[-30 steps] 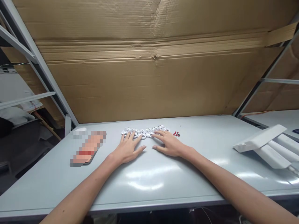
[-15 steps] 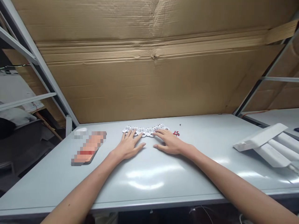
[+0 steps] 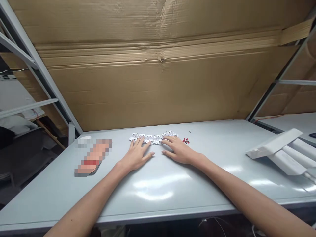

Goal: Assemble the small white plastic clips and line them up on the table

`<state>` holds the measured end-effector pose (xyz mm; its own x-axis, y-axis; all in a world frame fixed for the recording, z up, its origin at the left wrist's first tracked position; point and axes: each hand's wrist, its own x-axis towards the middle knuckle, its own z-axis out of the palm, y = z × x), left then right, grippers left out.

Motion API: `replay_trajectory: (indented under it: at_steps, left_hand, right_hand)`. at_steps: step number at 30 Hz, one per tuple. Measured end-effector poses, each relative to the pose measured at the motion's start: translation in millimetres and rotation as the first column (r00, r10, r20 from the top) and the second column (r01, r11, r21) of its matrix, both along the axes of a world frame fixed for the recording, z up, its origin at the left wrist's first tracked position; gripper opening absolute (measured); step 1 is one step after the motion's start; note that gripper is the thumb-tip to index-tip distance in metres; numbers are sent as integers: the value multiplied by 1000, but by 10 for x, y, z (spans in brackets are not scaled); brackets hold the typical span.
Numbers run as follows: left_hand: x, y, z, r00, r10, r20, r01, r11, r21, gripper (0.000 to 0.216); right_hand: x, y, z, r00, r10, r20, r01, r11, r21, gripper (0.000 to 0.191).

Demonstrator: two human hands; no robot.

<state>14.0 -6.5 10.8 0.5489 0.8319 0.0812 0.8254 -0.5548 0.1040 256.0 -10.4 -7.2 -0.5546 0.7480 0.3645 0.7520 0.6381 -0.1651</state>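
Observation:
Several small white plastic parts (image 3: 149, 138) with dark spots and short pins along their far edges lie side by side in a shallow arc. Their exact kind is too small to make out. My left hand (image 3: 136, 154) rests palm down with fingers spread, its fingertips over the near edges of the parts on the left. On the other side, my right hand (image 3: 179, 149) lies flat with fingers apart, fingertips at the parts on the right and partly hiding them. Just beyond the right hand is a little pile of red and black bits (image 3: 186, 141).
On the left of the grey table (image 3: 158, 212) lie a blurred-out orange phone-like object (image 3: 95, 156) and a white item (image 3: 84, 140). White box-like pieces (image 3: 281, 148) are stacked at the right. A cardboard wall (image 3: 158, 92) closes off the back, between metal frame posts (image 3: 49, 79).
The view has shifted very slightly. Both hands stay at the row of white parts, with only a tiny movement of the fingers.

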Motion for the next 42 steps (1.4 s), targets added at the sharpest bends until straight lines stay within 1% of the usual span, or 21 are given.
replay_trajectory:
  at_steps: [6, 10, 14, 16, 20, 22, 25, 28, 31, 34, 36, 37, 38, 40, 41, 42]
  left_hand:
    - [-31, 18, -48, 998, -51, 36, 49, 996, 73, 54]
    - [-30, -6, -58, 996, -75, 41, 71, 994, 82, 51]
    - [-18, -57, -62, 989, -135, 59, 130, 987, 93, 49]
    - [-20, -65, -70, 986, -148, 74, 141, 986, 92, 48]
    - [-44, -30, -91, 987, -121, 104, 110, 989, 101, 48]
    - [-58, -4, -97, 985, -117, 125, 102, 988, 115, 46]
    - [-69, 12, -93, 984, -108, 139, 93, 989, 113, 46]
    - [-65, -2, -78, 987, -93, 128, 79, 991, 109, 47]
    - [-59, -17, -67, 985, -112, 133, 92, 985, 144, 47]
    - [-65, -5, -72, 982, -123, 142, 96, 979, 182, 46]
    - [-77, 15, -79, 982, -119, 145, 91, 978, 190, 45]
    - [-84, 25, -83, 982, -116, 146, 87, 978, 188, 44]
    - [-91, 34, -86, 983, -111, 148, 83, 979, 184, 44]
    - [-103, 47, -91, 983, -103, 153, 77, 982, 171, 44]
    - [-108, 52, -93, 982, -103, 156, 77, 983, 164, 44]
    - [-112, 56, -96, 982, -105, 160, 79, 984, 158, 44]
  right_hand:
    - [-14, -52, 13, 1000, 6, 12, -6, 999, -45, 52]
    - [-16, -48, 4, 1000, -19, 24, 21, 997, -81, 56]
    - [-15, -44, -1, 1000, -22, 19, 24, 996, -90, 58]
    - [-16, -50, 15, 1000, -5, -2, 4, 998, -66, 54]
    - [-26, -99, 114, 993, 63, -95, -65, 998, -10, 39]
    - [-32, -146, 182, 990, 95, -105, -99, 994, -36, 35]
    - [-44, -217, 261, 986, 148, -81, -156, 982, -110, 32]
    - [-57, -256, 281, 979, 192, -73, -202, 966, -161, 30]
    - [-35, -247, 283, 979, 189, -80, -200, 964, -176, 29]
    - [89, -179, 327, 985, 121, -122, -142, 974, -176, 30]
    - [247, -95, 370, 981, 12, -191, -48, 983, -180, 31]
    - [342, -44, 386, 969, -73, -235, 31, 983, -181, 32]
    - [443, 9, 394, 950, -166, -264, 117, 975, -190, 33]
    - [634, 110, 384, 913, -324, -249, 265, 933, -245, 31]
    - [713, 152, 368, 901, -374, -218, 316, 913, -258, 29]
    - [776, 185, 348, 905, -386, -178, 334, 904, -266, 27]
